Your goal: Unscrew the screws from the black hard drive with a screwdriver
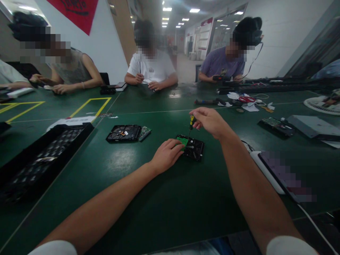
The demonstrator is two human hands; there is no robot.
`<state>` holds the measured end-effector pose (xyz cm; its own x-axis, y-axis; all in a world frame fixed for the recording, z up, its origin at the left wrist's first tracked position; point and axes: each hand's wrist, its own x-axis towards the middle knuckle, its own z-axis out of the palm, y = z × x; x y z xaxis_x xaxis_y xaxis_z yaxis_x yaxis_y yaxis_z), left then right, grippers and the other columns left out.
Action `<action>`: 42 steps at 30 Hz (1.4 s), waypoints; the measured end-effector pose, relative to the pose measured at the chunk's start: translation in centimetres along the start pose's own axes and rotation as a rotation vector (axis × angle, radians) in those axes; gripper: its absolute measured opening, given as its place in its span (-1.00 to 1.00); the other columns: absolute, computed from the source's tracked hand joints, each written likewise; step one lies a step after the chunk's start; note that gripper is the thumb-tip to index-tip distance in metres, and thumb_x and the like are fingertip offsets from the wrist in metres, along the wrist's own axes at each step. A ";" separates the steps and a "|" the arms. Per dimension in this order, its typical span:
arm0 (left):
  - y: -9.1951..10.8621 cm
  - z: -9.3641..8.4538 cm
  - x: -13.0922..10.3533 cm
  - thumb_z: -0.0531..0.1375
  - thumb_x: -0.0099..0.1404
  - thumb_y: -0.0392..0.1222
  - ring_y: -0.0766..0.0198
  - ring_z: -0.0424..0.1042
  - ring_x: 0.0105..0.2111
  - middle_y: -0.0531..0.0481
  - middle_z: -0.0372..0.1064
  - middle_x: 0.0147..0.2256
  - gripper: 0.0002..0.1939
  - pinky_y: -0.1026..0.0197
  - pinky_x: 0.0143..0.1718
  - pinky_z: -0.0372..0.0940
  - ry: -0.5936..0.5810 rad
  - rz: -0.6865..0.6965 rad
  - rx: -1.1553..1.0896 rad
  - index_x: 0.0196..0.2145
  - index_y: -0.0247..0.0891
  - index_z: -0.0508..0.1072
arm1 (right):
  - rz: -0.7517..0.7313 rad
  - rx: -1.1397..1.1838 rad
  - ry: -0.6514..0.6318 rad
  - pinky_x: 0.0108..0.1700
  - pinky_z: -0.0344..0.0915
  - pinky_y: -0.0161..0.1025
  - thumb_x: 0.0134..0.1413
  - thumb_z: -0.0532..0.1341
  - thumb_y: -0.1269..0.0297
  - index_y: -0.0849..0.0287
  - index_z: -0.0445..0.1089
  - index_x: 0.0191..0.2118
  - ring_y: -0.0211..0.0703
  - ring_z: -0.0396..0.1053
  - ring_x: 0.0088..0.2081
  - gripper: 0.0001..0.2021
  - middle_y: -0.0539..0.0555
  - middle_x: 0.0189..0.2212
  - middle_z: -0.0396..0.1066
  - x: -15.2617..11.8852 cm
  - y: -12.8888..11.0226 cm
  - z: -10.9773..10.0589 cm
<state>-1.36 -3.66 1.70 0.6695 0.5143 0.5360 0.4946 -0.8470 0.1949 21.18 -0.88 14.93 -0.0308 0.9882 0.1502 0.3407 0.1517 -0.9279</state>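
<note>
In front of me a hard drive (196,148) lies on the green table, its black underside up, with a green circuit board (183,141) at its far left part. My right hand (205,120) grips a yellow-and-black screwdriver (192,122) by the handle. Its thin shaft points down to the board's right edge; whether the tip sits in a screw is too small to tell. My left hand (168,154) rests at the drive's left side, fingers on the board and the drive's edge. Its fingertips are partly hidden, and I cannot tell whether they pinch it.
Left of my hands lie another hard drive (123,134) and a loose circuit board (145,133). A long black tray (50,156) stands at far left. On the right are a phone (281,173), a drive (276,126) and a grey case (313,127). Several people sit across the table.
</note>
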 end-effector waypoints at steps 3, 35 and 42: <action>0.2 -0.1 0.1 0.14 0.51 -0.03 -0.06 0.36 0.21 -0.23 0.42 0.15 -0.61 -0.15 0.21 0.37 -0.052 0.057 0.009 0.18 -0.23 0.43 | -0.039 -0.029 -0.025 -0.52 0.32 -0.43 0.39 0.23 0.30 0.20 0.55 -0.17 -0.33 0.40 -0.54 -0.85 -0.01 -0.50 0.46 -0.1 0.1 -0.1; -0.7 0.1 -0.2 0.13 0.52 -0.04 -0.01 0.42 0.15 -0.20 0.47 0.07 -0.69 -0.14 0.14 0.43 -0.047 0.013 -0.016 0.08 -0.19 0.52 | -0.008 0.016 -0.026 -0.53 0.33 -0.39 0.37 0.27 0.27 0.19 0.50 -0.16 -0.25 0.50 -0.50 -0.89 0.03 -0.46 0.50 -0.2 -0.1 0.1; -0.7 0.2 -0.2 0.13 0.52 -0.05 -0.02 0.42 0.14 -0.22 0.46 0.08 -0.69 -0.14 0.12 0.44 -0.049 0.020 -0.013 0.07 -0.22 0.52 | -0.077 -0.066 -0.044 -0.55 0.27 -0.42 0.35 0.30 0.17 0.17 0.55 -0.21 -0.33 0.38 -0.54 -0.82 -0.01 -0.50 0.46 -0.2 0.1 -0.2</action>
<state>-1.77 -3.12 1.33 0.7055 0.5032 0.4991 0.4738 -0.8586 0.1959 21.45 -1.08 14.92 -0.1001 0.9738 0.2042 0.3968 0.2273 -0.8893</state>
